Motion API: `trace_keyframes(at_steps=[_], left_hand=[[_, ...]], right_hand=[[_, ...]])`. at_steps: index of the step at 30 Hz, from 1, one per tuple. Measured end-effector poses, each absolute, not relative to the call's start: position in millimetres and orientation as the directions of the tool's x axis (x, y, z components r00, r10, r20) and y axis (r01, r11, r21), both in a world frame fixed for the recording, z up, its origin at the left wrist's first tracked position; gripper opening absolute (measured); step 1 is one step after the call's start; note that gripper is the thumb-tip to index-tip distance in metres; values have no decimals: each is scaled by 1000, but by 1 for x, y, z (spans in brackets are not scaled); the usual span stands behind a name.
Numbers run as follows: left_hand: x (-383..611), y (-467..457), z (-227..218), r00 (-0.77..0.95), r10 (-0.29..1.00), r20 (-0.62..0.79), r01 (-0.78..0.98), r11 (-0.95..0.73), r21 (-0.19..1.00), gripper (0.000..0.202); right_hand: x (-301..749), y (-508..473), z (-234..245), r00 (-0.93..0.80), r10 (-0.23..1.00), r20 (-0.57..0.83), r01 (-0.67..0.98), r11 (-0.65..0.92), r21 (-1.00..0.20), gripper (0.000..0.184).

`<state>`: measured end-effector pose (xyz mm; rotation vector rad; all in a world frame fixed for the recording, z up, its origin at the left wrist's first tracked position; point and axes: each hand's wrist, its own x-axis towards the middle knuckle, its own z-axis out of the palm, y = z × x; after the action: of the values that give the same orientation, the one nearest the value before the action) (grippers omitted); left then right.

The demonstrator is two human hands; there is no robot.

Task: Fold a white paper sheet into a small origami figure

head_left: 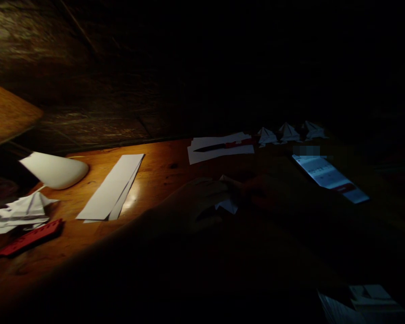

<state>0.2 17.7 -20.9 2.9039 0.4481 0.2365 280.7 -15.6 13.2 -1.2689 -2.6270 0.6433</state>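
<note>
The scene is very dark. My left hand (197, 198) and my right hand (259, 193) meet at the middle of the wooden table (158, 168) around a small folded piece of white paper (227, 204). Both hands press on the paper from either side. Their fingers look curled onto it, though shadow hides the detail.
A white lamp head (56, 170) lights the left side. Long folded paper strips (113, 189) lie beside it. Folded paper scraps (20, 211) and a red ruler (29, 238) sit at the left. Farther back are paper sheets with a knife (222, 145), three folded paper figures (288, 132), and a lit phone (329, 176).
</note>
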Motion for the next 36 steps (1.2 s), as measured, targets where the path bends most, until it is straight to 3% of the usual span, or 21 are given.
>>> trace_keyframes(at_steps=[6,10,16,27,36], left_hand=[[1,17,-22,945,298,135,273,-946,177,64],[3,15,-20,943,305,133,283,-945,163,63],[6,14,-18,945,314,93,298,-942,153,58],[7,14,-14,946,313,90,295,-941,164,58],[3,15,-19,943,316,101,296,-939,173,60]], right_hand=[[277,-17,15,-597,796,-99,761,524,-383,33],[281,-18,6,-617,787,-32,741,566,-362,28],[287,-17,2,-653,756,50,702,629,-335,38],[300,-11,-1,-682,729,53,699,672,-245,34],[301,-15,10,-695,717,53,682,681,-266,28]])
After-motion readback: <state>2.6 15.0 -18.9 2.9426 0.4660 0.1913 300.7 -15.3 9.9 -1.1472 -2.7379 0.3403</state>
